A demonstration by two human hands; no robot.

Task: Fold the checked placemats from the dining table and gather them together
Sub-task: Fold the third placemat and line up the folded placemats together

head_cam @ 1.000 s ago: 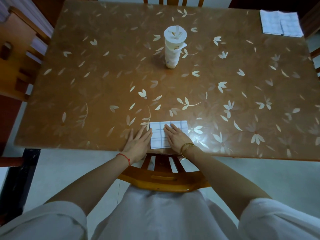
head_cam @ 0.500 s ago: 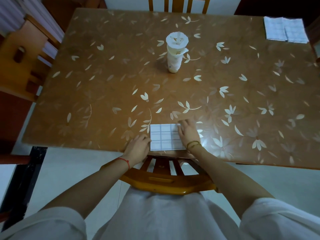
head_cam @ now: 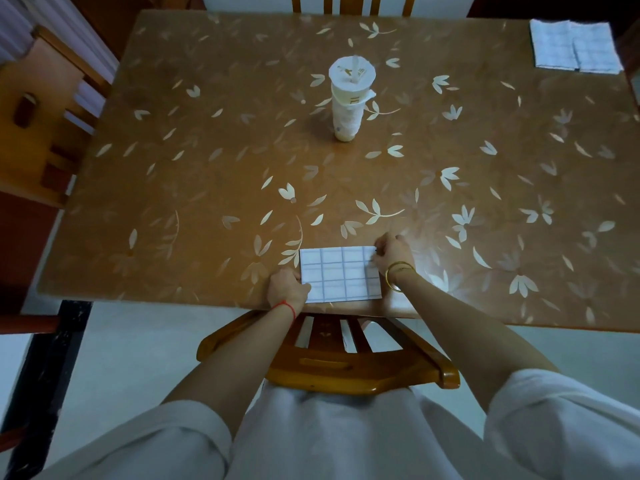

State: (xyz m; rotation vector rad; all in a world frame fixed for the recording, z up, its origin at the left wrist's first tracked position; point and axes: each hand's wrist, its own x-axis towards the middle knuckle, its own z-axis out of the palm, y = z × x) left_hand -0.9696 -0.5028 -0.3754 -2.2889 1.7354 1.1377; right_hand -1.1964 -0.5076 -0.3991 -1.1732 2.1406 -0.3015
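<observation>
Head view, left hand (head_cam: 287, 289), right hand (head_cam: 391, 252) gripping flat rectangular checked placemat (head_cam: 341, 278)

You are holding both bare arms out in front of you, bent a little at the elbows, with your loose white sleeves (head_cam: 156, 441) ending near the elbows. Your left hand (head_cam: 287, 289), the one with the thin red string (head_cam: 286, 307) round its wrist, is curling its fingers over the near left corner of the folded white checked placemat (head_cam: 341, 275). Your right hand (head_cam: 391, 252), with the gold bangle (head_cam: 398, 273) on its wrist, is pinching the far right corner. Both hands are knuckles up.
</observation>
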